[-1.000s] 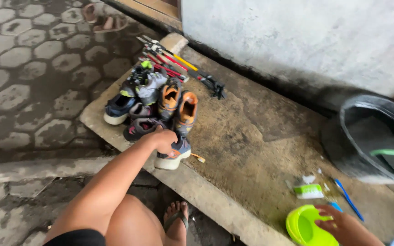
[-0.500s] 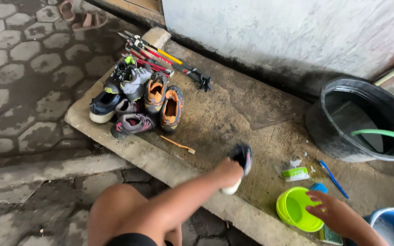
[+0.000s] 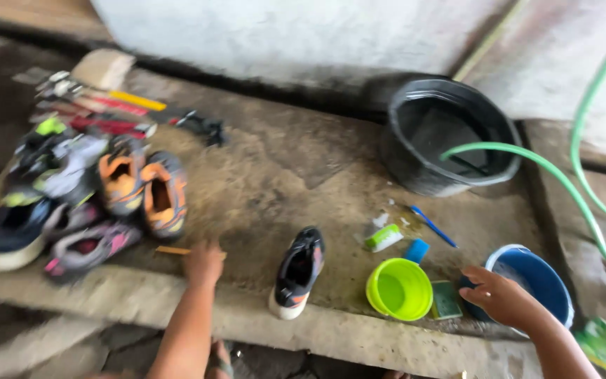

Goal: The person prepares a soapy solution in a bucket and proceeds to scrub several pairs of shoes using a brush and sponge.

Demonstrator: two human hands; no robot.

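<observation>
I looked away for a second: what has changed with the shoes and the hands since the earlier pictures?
The left hand carried the black shoe from the shoe pile rightward, set it on the concrete slab and let go; it now reaches for a small orange stick. The right hand left the green bowl and is at the blue bucket. Pile, black tub and bowl stayed put.

Single head-worn view, looking steeply down from above.

Faces forward across a concrete slab point(image 3: 268, 175) toward a whitewashed wall point(image 3: 282, 35) along the top edge. Close enough to catch both forearms entering from the bottom: left hand point(image 3: 203, 262) low centre-left, right hand point(image 3: 503, 298) low right. Spans from a pile of shoes point(image 3: 85, 203) at left to a green hose point(image 3: 583, 175) at right. Somewhat motion-blurred, worst at the left. No second view to overlap with.
</observation>
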